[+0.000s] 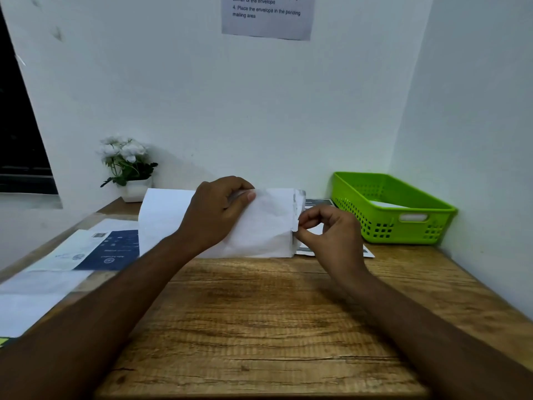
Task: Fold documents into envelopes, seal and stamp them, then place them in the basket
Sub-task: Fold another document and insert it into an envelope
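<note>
A white envelope stands on its long edge at the middle of the wooden desk. My left hand grips it from above, thumb on the near face and fingers curled over the top edge. My right hand pinches the narrow flap strip at the envelope's right end. The green plastic basket sits at the back right against the wall, with a white sheet inside. Printed documents, white and dark blue, lie flat at the left of the desk.
A white pot of white flowers stands at the back left. More printed sheets lie behind the envelope beside the basket. A blank white sheet overhangs the desk's near left. An instruction notice hangs on the wall.
</note>
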`<state>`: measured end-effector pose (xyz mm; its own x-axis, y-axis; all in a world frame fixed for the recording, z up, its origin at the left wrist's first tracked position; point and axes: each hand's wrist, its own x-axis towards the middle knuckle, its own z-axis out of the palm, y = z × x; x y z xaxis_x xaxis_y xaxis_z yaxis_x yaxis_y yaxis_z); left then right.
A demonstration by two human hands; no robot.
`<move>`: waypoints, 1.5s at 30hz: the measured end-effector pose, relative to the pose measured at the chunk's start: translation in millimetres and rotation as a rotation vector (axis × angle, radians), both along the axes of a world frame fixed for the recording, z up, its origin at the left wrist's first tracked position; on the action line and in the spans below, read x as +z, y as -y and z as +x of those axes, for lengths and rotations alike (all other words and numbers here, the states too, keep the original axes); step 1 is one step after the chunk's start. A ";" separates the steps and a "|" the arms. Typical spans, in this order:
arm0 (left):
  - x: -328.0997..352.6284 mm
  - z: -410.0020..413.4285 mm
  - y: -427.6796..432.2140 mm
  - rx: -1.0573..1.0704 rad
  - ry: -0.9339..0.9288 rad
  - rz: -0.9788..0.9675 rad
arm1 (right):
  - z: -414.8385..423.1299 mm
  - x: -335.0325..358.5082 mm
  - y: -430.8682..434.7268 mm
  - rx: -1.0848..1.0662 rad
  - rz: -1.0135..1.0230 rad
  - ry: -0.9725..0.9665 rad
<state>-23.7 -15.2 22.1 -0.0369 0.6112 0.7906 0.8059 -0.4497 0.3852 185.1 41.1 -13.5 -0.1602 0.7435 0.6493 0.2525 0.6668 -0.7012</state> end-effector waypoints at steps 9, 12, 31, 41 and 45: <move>3.8 -3.6 3.2 0.047 0.002 0.033 | -5.7 3.6 -0.5 0.277 -0.180 -0.283; 5.6 -1.9 4.4 0.064 -0.031 0.078 | -3.9 0.5 -7.6 0.249 -0.196 -0.232; 62.7 42.4 -12.1 0.060 -0.407 -0.215 | 16.2 17.1 -24.4 0.142 -0.049 -0.594; 98.7 61.9 -42.6 -0.289 -0.404 -0.366 | 24.7 19.2 -27.9 0.142 0.068 -0.496; 101.1 61.7 -46.9 -0.311 -0.244 -0.404 | 24.7 20.2 -25.1 0.209 0.065 -0.439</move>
